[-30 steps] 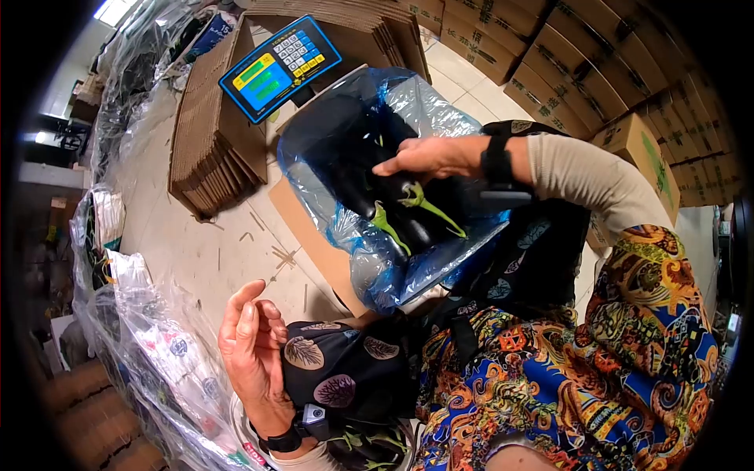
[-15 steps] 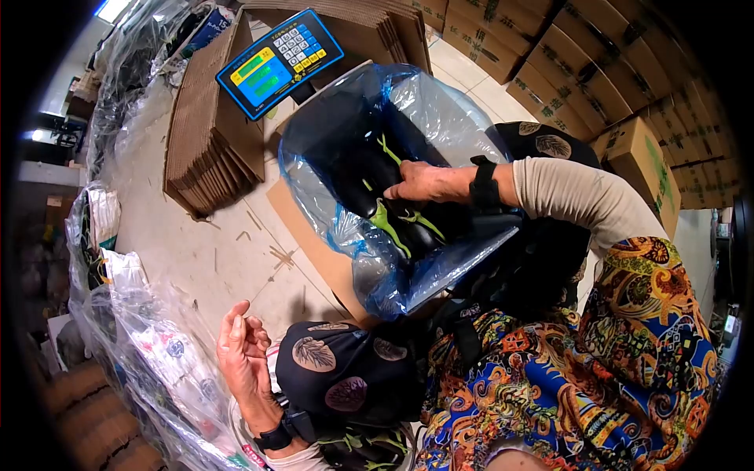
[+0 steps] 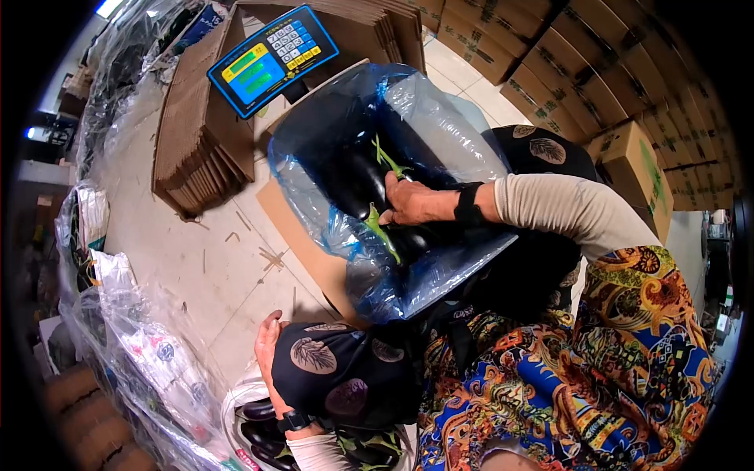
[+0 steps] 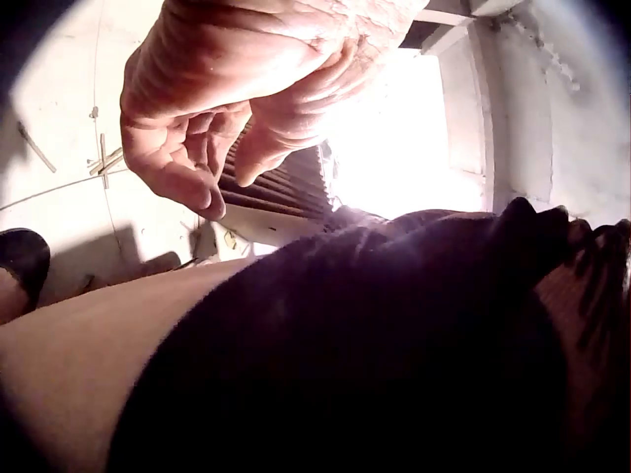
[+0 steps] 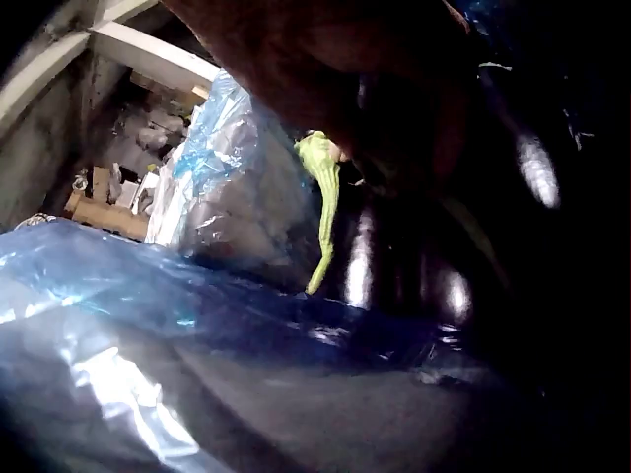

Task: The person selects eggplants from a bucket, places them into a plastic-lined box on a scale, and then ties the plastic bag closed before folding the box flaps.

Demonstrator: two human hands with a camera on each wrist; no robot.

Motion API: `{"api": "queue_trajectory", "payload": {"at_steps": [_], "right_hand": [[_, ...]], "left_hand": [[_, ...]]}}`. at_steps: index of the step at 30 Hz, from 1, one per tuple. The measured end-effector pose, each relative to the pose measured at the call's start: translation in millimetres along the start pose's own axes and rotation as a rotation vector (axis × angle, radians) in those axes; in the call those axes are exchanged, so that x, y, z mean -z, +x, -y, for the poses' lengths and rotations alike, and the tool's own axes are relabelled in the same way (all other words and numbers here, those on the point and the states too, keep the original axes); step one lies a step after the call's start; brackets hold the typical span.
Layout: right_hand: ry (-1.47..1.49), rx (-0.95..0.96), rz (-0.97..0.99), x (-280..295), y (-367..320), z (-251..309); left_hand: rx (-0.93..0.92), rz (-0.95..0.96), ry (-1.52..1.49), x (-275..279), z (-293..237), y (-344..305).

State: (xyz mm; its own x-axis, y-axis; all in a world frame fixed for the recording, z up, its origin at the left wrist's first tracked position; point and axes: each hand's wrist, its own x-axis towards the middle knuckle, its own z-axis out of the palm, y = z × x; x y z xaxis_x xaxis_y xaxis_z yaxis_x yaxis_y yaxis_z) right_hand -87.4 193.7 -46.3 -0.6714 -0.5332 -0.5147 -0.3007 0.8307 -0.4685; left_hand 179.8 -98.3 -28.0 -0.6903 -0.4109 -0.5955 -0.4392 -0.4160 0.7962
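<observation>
Several dark eggplants [image 3: 353, 184] with green stems lie in a box lined with a blue plastic bag [image 3: 310, 206]. Over them, my right hand [image 3: 415, 203] rests with thumb and forefinger spread, touching the eggplants near a green cap [image 3: 375, 224]; its other fingers are hidden. The right wrist view shows this hand [image 5: 345, 69] dark above a green stem [image 5: 325, 202] and glossy skins. Beside the patterned trouser knee, my left hand [image 3: 269, 345] holds nothing. Its fingers hang loosely curled in the left wrist view, where the hand [image 4: 237, 99] is above dark cloth.
A scale display [image 3: 273, 61] stands behind the box, by folded cardboard [image 3: 196, 149]. Stacked cartons [image 3: 585, 71] are at the upper right. More eggplants [image 3: 259, 432] lie in a container at the lower left, near plastic-wrapped sacks [image 3: 153, 345]. Plant scraps lie on the floor.
My right hand has shifted slightly left and down over the eggplants, and its thumb and forefinger have spread apart. My left hand has moved right, closer against the knee.
</observation>
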Motion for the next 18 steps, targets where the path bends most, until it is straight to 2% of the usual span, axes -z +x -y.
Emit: {"api": "queue_trajectory", "payload": {"at_steps": [3,6,7,10,11,12,14,15,16,17,18], "right_hand": [[-0.008,0.005,0.009,5,-4,2],[-0.039,-0.001,0.083,17,-8,3],[-0.062,0.085,0.034,14,-6,-3],[-0.071,0.061,0.045,18,0,-10],[-0.096,0.099,0.08,21,7,-18],[-0.121,0.153,0.127,24,9,-16],[-0.132,0.175,0.126,22,11,-32],[-0.188,0.248,0.128,24,9,-31],[-0.156,0.113,0.274,30,6,-26],[-0.015,0.169,0.32,28,2,-30],[0.013,0.065,0.394,30,6,-38]], "left_hand": [[-0.009,-0.002,-0.061,-7,1,-20],[-0.03,-0.142,-0.171,20,39,-38],[-0.037,-0.196,-0.211,26,49,-49],[-0.118,-0.346,-0.262,23,45,-90],[-0.138,-0.378,-0.33,49,67,-95],[-0.159,-0.28,-0.414,51,62,-120],[-0.171,-0.418,-0.448,92,101,-154],[-0.152,-0.572,-0.438,102,111,-175],[-0.133,-0.718,-0.475,120,131,-192],[-0.134,-0.821,-0.51,140,155,-212],[-0.131,-0.913,-0.541,155,177,-234]]}}
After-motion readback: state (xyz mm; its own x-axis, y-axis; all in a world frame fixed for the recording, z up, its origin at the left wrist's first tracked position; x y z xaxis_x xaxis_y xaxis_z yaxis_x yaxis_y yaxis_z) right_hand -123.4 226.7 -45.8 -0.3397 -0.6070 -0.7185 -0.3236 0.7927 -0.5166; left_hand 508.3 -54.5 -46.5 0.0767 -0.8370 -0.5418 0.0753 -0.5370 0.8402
